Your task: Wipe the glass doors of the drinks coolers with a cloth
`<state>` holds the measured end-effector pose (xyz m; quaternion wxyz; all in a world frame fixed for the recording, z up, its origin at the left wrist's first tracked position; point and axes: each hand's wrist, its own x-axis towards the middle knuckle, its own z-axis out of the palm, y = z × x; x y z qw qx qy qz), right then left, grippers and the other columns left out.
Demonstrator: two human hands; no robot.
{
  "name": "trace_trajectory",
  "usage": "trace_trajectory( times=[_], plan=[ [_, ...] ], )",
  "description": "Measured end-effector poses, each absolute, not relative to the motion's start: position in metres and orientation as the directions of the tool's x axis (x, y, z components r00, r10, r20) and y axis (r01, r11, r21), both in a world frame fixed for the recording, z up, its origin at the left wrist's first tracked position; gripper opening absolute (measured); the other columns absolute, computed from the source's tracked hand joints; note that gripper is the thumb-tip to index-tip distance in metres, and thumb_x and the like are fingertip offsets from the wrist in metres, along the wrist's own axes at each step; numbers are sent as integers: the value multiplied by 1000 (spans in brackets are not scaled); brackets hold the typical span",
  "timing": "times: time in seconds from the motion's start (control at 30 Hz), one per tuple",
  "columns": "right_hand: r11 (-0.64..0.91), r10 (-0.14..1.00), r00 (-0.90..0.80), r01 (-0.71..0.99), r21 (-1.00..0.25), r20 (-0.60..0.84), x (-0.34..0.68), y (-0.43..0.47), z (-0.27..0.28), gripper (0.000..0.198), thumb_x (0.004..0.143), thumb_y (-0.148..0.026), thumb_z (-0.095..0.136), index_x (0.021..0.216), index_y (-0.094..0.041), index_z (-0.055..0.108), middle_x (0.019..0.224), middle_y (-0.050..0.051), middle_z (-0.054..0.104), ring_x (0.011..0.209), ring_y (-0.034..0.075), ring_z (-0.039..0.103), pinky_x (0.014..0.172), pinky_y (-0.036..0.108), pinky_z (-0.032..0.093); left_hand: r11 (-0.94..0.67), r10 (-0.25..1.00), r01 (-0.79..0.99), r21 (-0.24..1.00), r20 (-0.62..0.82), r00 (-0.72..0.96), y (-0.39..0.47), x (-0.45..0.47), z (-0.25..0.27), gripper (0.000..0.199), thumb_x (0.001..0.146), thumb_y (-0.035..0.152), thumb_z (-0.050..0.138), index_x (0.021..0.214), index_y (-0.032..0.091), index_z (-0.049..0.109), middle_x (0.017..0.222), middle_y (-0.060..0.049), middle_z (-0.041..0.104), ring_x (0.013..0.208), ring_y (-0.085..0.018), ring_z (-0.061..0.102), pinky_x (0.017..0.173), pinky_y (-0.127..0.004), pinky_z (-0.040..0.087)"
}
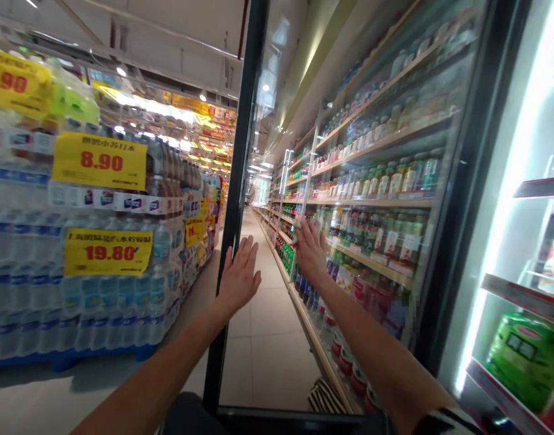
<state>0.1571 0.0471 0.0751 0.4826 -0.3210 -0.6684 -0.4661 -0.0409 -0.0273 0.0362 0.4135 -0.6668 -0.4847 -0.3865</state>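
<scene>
Though blurred, right hand (310, 249) at glass door (241, 181) beside indistinct whitish object (297, 225).

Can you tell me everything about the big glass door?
The glass door is tall, clear and shiny, with a black frame. It stands upright, seemingly swung open beside brightly lit shelves. Bottles show in it. The left hand and right hand both seem to touch it.
</scene>
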Motion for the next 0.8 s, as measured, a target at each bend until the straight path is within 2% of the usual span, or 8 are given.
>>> trace_trajectory(
  times=[0.07,0.13,0.27,0.33,0.53,0.6,0.73,0.8],
  plan=[
    [366,-22,-450,827,426,893,175,45,60,38,88,-21,44,125,-18,50,137,8,45,137,19,22,112,44,13,-195,330,965,-177,914,234,-24,-34,36,60,82,24,42,138,8,27,147,-13,23,138,-22,17,113,-43,12],
    [354,-26,-469,821,447,883,198,44,50,37,88,-21,42,124,-19,51,134,7,48,136,17,23,112,43,15,-207,345,963,-172,908,236,-21,-28,36,61,82,24,43,138,9,27,148,-13,22,138,-22,16,113,-44,13],
    [242,-29,-25,970,31,999,239,48,54,42,90,-21,35,130,-16,45,136,13,44,136,22,23,108,48,22,-240,389,959,-149,891,236,-18,-22,38,63,81,25,45,139,9,27,148,-12,20,138,-23,16,113,-44,12],
    [210,-25,78,975,-71,997,244,48,57,44,90,-22,34,131,-14,44,138,15,41,136,25,24,106,49,24,-251,408,959,-133,884,229,-16,-18,39,63,80,26,46,138,9,28,148,-12,19,138,-23,16,113,-44,12],
    [245,53,-366,907,343,929,234,45,41,39,88,-19,40,125,-18,50,136,9,45,136,20,24,110,42,21,-262,412,955,-137,879,239,-9,-4,41,62,79,25,45,138,10,30,148,-12,20,138,-23,17,113,-45,8],
    [217,65,-253,948,234,965,249,46,42,40,87,-19,38,126,-19,50,136,9,45,136,20,25,109,43,22,-249,414,960,-128,882,225,-5,-3,39,61,80,25,43,138,10,30,148,-12,21,138,-23,18,113,-46,9],
    [148,16,207,967,-207,978,285,49,54,45,88,-22,33,130,-13,45,138,16,41,135,24,26,105,49,27,-238,413,964,-118,886,210,-2,-1,37,60,81,25,41,138,10,30,148,-12,21,138,-23,18,113,-46,8],
    [158,13,228,961,-227,974,286,49,54,46,88,-22,33,131,-12,44,138,17,40,136,24,24,105,49,27,-247,399,960,-128,890,221,-3,4,40,60,81,26,41,138,10,29,148,-12,22,138,-24,18,113,-47,8]
  ],
)
